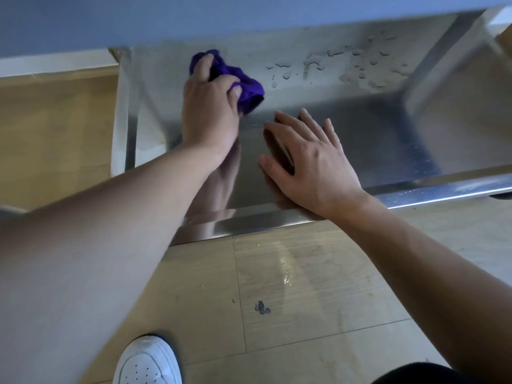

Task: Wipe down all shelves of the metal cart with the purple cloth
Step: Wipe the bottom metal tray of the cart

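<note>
I look down onto a low shelf [374, 139] of the metal cart, under a higher shelf [249, 15] that fills the top of the view. My left hand [209, 106] grips a bunched purple cloth [246, 87] and presses it on the shelf's back left part. My right hand [307, 162] lies flat on the shelf near its front edge, fingers spread, holding nothing. Water droplets [360, 67] sit on the shelf's far right part, to the right of the cloth.
A cart leg [124, 112] stands at the left, another leg [448, 51] at the back right. Below the shelf's front lip [249, 224] is wood-look floor [318, 286] with a wet streak and a dark spot. My white shoe [146, 361] is at the bottom.
</note>
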Motion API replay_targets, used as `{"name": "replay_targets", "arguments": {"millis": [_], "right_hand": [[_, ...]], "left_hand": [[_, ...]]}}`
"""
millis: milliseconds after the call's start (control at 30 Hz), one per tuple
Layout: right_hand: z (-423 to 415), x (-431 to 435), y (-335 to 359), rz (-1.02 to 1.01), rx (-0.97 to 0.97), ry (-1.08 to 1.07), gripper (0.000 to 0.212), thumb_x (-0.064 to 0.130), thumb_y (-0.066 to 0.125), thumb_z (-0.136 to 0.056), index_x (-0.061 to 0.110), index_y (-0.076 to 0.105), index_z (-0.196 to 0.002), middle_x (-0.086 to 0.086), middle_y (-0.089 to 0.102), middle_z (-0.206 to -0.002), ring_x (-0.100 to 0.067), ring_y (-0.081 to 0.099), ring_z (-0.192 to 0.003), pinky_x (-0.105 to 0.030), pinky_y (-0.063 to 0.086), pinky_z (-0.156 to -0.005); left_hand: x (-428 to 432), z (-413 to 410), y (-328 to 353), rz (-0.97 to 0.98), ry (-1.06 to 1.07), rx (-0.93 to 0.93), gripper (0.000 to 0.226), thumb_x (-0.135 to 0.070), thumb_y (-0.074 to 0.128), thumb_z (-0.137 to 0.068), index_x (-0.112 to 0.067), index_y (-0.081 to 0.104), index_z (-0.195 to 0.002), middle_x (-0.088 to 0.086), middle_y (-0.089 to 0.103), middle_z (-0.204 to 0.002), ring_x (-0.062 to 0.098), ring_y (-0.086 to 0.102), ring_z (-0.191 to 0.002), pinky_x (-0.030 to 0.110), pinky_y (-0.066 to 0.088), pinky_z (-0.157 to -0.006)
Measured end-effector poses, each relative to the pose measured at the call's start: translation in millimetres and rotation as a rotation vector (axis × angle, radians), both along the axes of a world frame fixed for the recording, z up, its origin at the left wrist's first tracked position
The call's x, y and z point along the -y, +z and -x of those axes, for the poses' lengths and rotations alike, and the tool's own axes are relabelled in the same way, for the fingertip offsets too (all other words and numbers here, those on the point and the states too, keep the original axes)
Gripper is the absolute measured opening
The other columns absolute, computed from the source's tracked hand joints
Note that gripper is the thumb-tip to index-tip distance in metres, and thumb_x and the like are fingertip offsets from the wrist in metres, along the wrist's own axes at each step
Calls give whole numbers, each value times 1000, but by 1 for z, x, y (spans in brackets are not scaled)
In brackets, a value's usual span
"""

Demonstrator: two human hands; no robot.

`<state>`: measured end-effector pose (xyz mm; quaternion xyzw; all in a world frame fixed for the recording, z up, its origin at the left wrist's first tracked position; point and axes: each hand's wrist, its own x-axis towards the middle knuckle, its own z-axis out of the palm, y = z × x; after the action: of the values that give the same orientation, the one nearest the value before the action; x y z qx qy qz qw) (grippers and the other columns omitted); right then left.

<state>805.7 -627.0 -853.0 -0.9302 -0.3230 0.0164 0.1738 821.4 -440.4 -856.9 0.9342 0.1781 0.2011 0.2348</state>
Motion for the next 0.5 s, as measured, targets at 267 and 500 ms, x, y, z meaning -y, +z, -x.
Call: {"name": "replay_targets", "arguments": {"millis": [267,500], "right_hand": [[-7,-1,-2,-433,16,-252,57,27,49,-86,-1,42,-136,-21,46,-135,-36,39,-129,-42,28,-114],[-43,-6,9,-222,219,-274,61,48,45,-89,24,37,-145,-17,23,-154,-45,17,-143,-58,21,-116]], "left_hand": [[57,-10,13,391,-436,81,38,-28,43,-97,-17,60,-130,7,43,-149,12,33,-141,19,22,-115],[30,40,4,56,-225,64,36,-12,42,-96,-10,60,-127,2,56,-137,19,55,-122,26,40,-101]]}}
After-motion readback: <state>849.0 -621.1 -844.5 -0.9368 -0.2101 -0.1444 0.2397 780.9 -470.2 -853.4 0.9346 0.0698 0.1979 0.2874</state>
